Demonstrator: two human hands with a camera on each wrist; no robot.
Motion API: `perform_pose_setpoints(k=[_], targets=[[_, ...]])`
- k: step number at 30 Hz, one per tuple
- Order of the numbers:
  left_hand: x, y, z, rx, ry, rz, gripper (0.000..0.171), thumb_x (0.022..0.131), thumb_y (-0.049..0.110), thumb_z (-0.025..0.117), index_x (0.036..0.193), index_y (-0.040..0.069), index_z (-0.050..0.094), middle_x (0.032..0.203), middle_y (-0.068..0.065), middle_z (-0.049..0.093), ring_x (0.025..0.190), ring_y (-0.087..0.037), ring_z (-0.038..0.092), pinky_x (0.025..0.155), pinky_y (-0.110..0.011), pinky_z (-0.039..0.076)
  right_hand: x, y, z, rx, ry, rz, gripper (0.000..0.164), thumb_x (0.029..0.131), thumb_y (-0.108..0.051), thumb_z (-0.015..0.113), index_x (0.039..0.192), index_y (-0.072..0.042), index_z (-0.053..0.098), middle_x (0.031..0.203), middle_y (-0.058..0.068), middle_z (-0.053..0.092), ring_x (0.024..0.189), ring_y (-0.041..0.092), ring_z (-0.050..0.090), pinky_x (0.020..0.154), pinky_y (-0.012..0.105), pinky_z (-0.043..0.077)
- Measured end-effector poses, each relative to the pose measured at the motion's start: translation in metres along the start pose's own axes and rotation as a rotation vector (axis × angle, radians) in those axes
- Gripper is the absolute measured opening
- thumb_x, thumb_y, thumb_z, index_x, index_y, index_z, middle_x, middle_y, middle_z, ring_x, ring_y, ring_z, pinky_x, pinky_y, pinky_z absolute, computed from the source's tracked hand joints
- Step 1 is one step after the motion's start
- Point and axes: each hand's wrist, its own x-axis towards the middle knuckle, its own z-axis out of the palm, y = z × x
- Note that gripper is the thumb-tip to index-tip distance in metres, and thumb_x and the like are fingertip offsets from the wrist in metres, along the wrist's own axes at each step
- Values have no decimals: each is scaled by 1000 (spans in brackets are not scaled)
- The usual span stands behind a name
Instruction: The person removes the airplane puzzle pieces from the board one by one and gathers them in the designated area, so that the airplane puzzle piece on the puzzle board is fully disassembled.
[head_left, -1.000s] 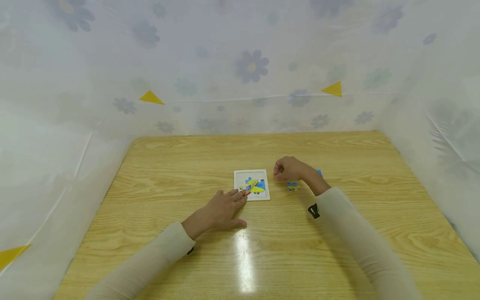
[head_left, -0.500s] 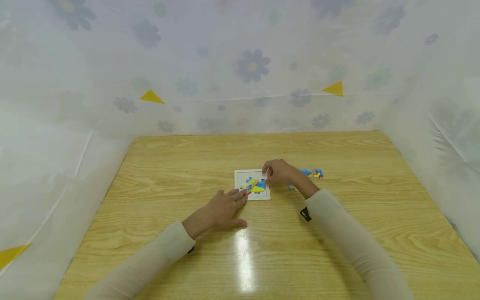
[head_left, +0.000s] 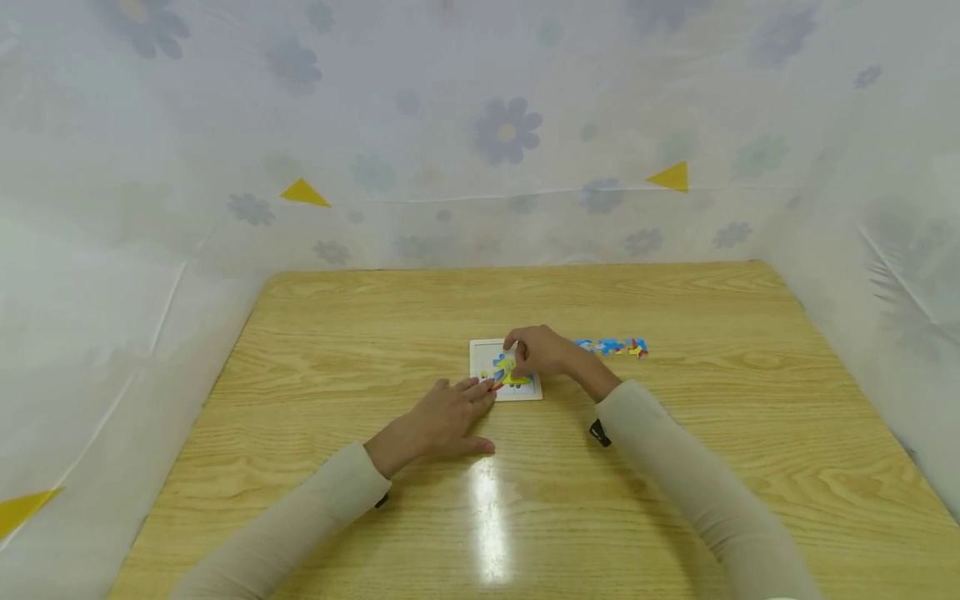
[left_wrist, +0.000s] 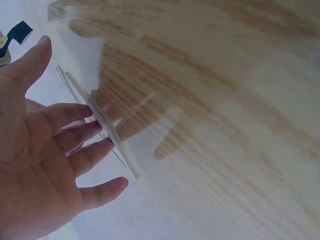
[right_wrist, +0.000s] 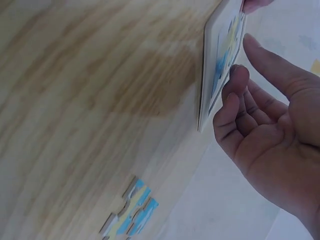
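A square white-framed jigsaw puzzle (head_left: 487,346) with a yellow airplane picture lies on the wooden table, partly filled with pieces. My left hand (head_left: 448,417) lies flat at its lower left corner, with fingertips on the frame edge in the left wrist view. Over the puzzle's right side is my right hand (head_left: 542,350), fingers bent and thumb extended. No piece shows between thumb and fingers in the right wrist view, but the fingertips are partly hidden. Loose jigsaw pieces (head_left: 611,346) lie in a row right of the puzzle, partly behind the right forearm.
The wood-grain table (head_left: 360,325) reaches to a pale flowered curtain (head_left: 420,125) at the back and sides. Yellow triangles (head_left: 305,193) are fixed to the curtain. Light reflects off the tabletop near the front.
My right hand has moved left from beside the loose pieces to over the puzzle, uncovering the row of pieces behind it. The left hand stays at the frame corner.
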Motion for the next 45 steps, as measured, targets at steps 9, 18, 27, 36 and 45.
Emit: perform_pose_setpoints(k=[9, 18, 27, 36, 45], targets=[[2, 1, 1, 33, 6, -3, 78, 89, 64, 47, 145, 12, 40, 154, -5, 33, 140, -25, 35, 101, -52, 39, 3, 1, 6, -4, -14, 20, 49, 78, -13, 77, 120, -1, 56, 72, 0, 61, 61, 8, 52, 58, 21, 41], [2, 1, 1, 33, 7, -8, 79, 88, 65, 48, 145, 11, 40, 154, -5, 33, 140, -25, 35, 101, -52, 39, 5, 3, 9, 14, -19, 26, 50, 78, -14, 78, 121, -5, 55, 74, 0, 60, 62, 10, 52, 59, 22, 42], [1, 1, 0, 18, -3, -10, 78, 88, 63, 48, 145, 11, 40, 154, -6, 33, 141, -25, 35, 102, -53, 38, 6, 3, 10, 6, -22, 13, 48, 79, -14, 77, 120, -5, 54, 75, 1, 60, 63, 10, 52, 59, 22, 42], [2, 0, 2, 16, 3, -12, 79, 88, 64, 48, 146, 11, 39, 154, -6, 32, 141, -25, 35, 101, -53, 38, 5, 2, 10, -1, -13, 5, 47, 79, -14, 78, 118, -7, 52, 77, 2, 60, 64, 11, 52, 60, 22, 42], [2, 1, 2, -12, -13, -29, 79, 88, 64, 49, 146, 11, 39, 155, -6, 31, 141, -26, 34, 103, -55, 36, 5, 2, 10, 18, -17, 7, 38, 86, -10, 69, 119, -8, 49, 75, 2, 59, 64, 11, 52, 61, 24, 42]])
